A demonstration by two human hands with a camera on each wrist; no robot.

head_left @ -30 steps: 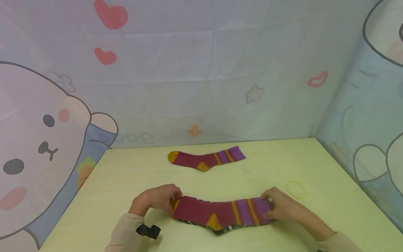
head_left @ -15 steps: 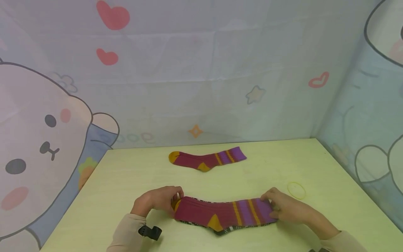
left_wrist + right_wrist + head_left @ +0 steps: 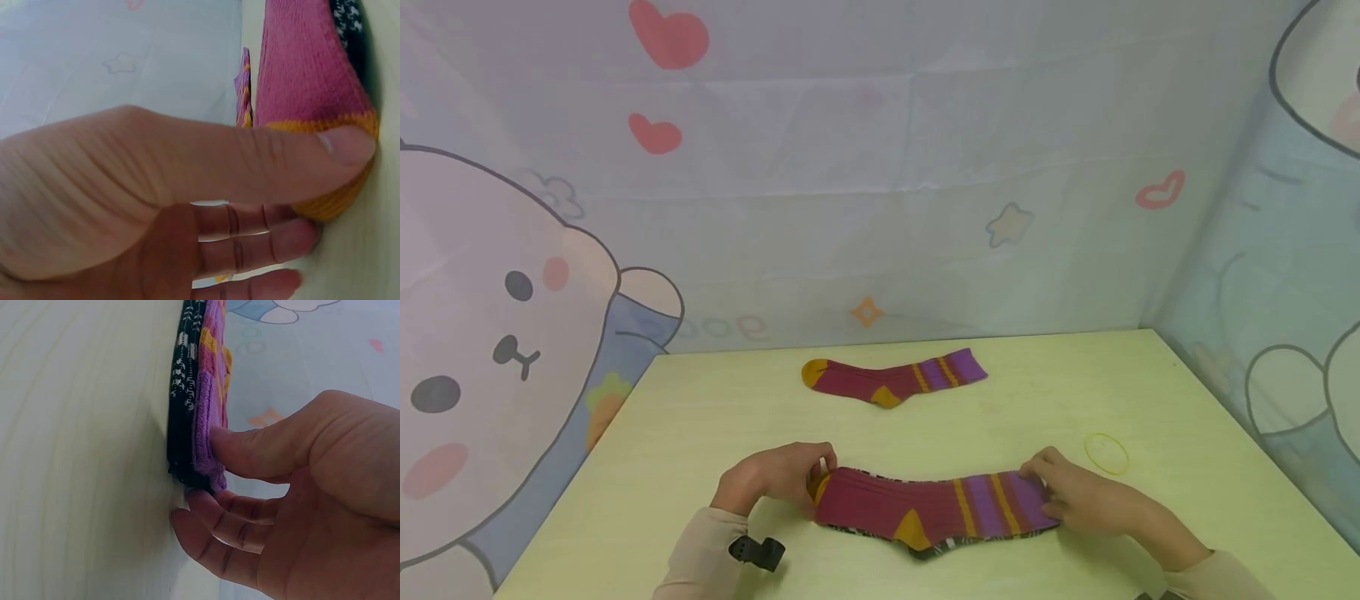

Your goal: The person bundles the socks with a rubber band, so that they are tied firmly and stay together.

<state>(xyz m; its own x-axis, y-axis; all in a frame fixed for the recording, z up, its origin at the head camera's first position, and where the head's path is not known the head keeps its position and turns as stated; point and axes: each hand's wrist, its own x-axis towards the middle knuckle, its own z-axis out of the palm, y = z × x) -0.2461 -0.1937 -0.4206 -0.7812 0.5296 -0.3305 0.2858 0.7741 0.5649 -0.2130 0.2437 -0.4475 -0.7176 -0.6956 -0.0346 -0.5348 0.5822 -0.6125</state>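
Two hands (image 3: 778, 475) (image 3: 1081, 497); nearer maroon sock (image 3: 880, 504) between.

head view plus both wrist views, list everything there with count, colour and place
Table: 1, pale yellow, lower head view
Near sock: 1, maroon, mustard, purple, table's near part
Dark knit: count unclear, black-and-white, under near sock
Far sock: 1, maroon, mustard, purple, table's far part
Ring: 1, yellow, table's right
Backdrop: count unclear, pale, printed, behind table
Wrist gadget: at least 1, black, left wrist
Sleeves: 2, beige, forearms
Left grip: 1, bare, near sock's toe
Right grip: 1, bare, near sock's cuff
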